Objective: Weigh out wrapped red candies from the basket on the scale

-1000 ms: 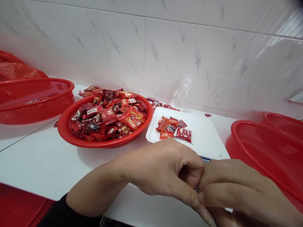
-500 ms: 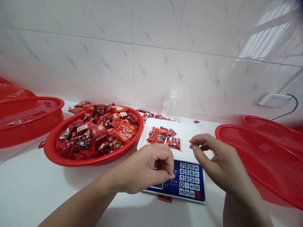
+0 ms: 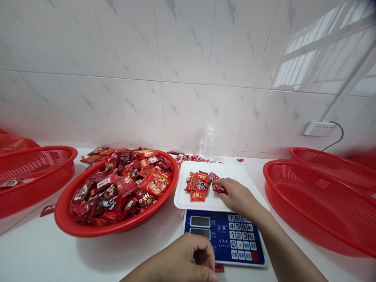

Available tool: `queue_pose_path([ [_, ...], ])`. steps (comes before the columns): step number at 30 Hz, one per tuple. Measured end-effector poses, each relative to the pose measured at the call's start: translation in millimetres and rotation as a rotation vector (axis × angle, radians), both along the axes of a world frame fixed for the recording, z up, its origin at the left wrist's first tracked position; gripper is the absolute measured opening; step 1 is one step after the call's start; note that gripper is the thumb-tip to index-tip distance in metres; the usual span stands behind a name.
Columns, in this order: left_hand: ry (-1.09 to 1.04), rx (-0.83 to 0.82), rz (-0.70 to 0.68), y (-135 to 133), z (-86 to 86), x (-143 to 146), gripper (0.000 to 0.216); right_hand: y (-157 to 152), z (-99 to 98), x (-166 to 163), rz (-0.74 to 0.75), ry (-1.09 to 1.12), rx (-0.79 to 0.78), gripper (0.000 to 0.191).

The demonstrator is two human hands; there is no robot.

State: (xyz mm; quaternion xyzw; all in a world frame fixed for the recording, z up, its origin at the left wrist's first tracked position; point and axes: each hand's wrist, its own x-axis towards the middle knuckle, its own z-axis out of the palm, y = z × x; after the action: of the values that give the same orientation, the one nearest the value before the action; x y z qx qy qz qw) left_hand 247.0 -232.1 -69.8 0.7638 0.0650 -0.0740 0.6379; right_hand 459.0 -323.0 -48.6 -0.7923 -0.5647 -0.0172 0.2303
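Note:
In the head view, my right hand (image 3: 239,197) reaches over the white tray of the scale, its thumb and fingers closed around a small red candy packet (image 3: 219,188) that they partly cover. Left of it, on the same tray (image 3: 183,201), lies a small pile of red and orange candy packets (image 3: 199,186). My left hand (image 3: 190,256) hovers low in front of the scale's blue keypad panel (image 3: 222,250), fingers curled toward the thumb, and I see nothing in them. The frame's lower edge cuts off part of this hand.
A red basket (image 3: 66,221) heaped with candy packets stands to the left, beside another red basket (image 3: 63,172). Red baskets (image 3: 293,211) sit at the right. Behind the tray are small red packets (image 3: 190,157) and a clear container (image 3: 209,144) against the tiled wall.
My right hand has moved forward and left onto the tray and closed on a packet there. My left hand has come lower and closer to me, still curled. The camera view has tilted upward.

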Motion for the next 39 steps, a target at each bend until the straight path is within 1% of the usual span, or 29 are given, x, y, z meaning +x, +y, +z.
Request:
queue_pose_path([
  [3, 0.003, 0.052, 0.011, -1.0, -0.4, -1.7, 0.029, -16.5, 5.7, 15.3, -0.102, -0.013, 0.035, 0.031],
  [5, 0.019, 0.064, 0.028, 0.0, -0.3, -2.7, 0.027, -38.9, 10.8, 34.4, -0.230, -0.029, 0.056, 0.032],
  [6, 0.030, 0.064, 0.033, 0.9, -0.3, -2.9, 0.026, -52.5, 12.9, 45.9, -0.322, -0.038, 0.067, 0.033],
  [9, 0.052, 0.039, 0.020, 4.2, -2.2, -2.6, 0.020, -93.2, 14.8, 80.8, -0.557, -0.066, 0.075, 0.039],
  [11, 0.050, 0.003, -0.016, 5.7, -4.7, -1.7, 0.018, -110.2, 12.0, 96.4, -0.648, -0.086, 0.078, 0.047],
  [12, 0.046, -0.015, -0.026, 6.0, -6.0, -1.2, 0.019, -112.9, 9.5, 99.8, -0.659, -0.090, 0.081, 0.052],
  [13, 0.042, -0.028, -0.026, 6.0, -7.1, -0.9, 0.019, -111.2, 6.3, 100.0, -0.643, -0.089, 0.083, 0.055],
  [15, 0.035, -0.033, -0.007, 5.3, -7.7, -0.7, 0.020, -95.3, -1.2, 90.5, -0.531, -0.069, 0.077, 0.059],
  [17, 0.031, 0.003, 0.012, 4.2, -6.3, -1.7, 0.019, -66.8, -8.6, 71.3, -0.353, -0.033, 0.045, 0.059],
  [20, 0.016, 0.065, 0.014, 2.8, -2.8, -5.0, 0.020, -16.8, -14.8, 39.7, -0.088, 0.011, -0.053, 0.063],
  [22, -0.021, 0.060, 0.007, 2.3, -1.1, -7.5, 0.022, 13.1, -14.2, 25.4, 0.017, 0.032, -0.106, 0.067],
  [24, -0.063, 0.034, 0.000, 2.2, -0.3, -9.2, 0.023, 37.5, -11.0, 18.1, 0.086, 0.045, -0.139, 0.070],
  [28, -0.084, 0.005, 0.034, 2.5, 0.0, -9.5, 0.023, 68.3, -6.6, 10.8, 0.202, 0.043, -0.181, 0.069],
  [30, -0.085, -0.002, 0.044, 2.6, -0.3, -9.1, 0.022, 75.4, -7.3, 5.9, 0.231, 0.021, -0.180, 0.067],
  [33, -0.088, -0.007, 0.015, 2.1, -0.9, -8.7, 0.020, 78.7, -9.7, -0.5, 0.220, -0.034, -0.135, 0.062],
  [36, -0.080, -0.003, 0.005, 1.2, -1.1, -8.3, 0.019, 78.3, -11.2, -0.2, 0.202, -0.079, -0.079, 0.046],
  [39, -0.086, 0.027, 0.034, 0.8, -1.0, -7.5, 0.019, 78.3, -11.2, 6.5, 0.179, -0.084, -0.020, 0.032],
])
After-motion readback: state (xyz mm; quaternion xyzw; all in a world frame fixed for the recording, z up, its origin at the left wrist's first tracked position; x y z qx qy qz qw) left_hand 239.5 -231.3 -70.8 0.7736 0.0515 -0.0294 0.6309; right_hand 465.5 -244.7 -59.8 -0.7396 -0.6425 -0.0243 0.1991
